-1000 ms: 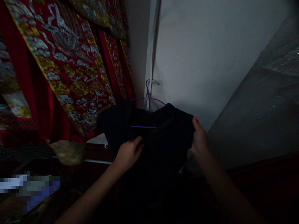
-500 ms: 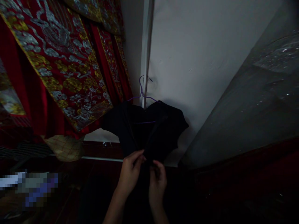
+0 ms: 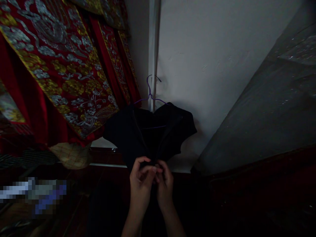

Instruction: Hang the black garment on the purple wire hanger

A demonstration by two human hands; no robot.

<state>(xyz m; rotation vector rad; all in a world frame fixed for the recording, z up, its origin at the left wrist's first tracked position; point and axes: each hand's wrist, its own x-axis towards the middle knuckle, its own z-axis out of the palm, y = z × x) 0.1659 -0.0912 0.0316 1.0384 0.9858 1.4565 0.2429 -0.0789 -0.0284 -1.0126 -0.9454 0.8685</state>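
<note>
- Pale wall [image 3: 197, 65]: stands behind the work; dim light, some surface marks.
- Red embroidered cloth [image 3: 64, 65]: hangs at left, with gold and silver motifs; cut off by the top and left edges.
- Translucent sheet [image 3: 259, 115]: covers the right side, glinting in places; runs out of view.
- Dark garment [image 3: 170, 136]: hangs in the centre, against the wall, near-black, its neck open in a deep V. The sides spread outward like short sleeves. Its lower part sinks into shadow and lies partly behind the hands; seams and fastening cannot be made out.
- Blurred patch [image 3: 41, 194]: pixelated at lower left; contents unreadable.
- Left hand [image 3: 140, 184] and right hand [image 3: 165, 187]: close together at the bottom of the V, fingers bent, fingertips meeting. Whether either pinches the fabric cannot be determined.
- Purple hanger [image 3: 150, 96]: carries the garment; its bar shows inside the neck. What the hook catches on is unclear.
</note>
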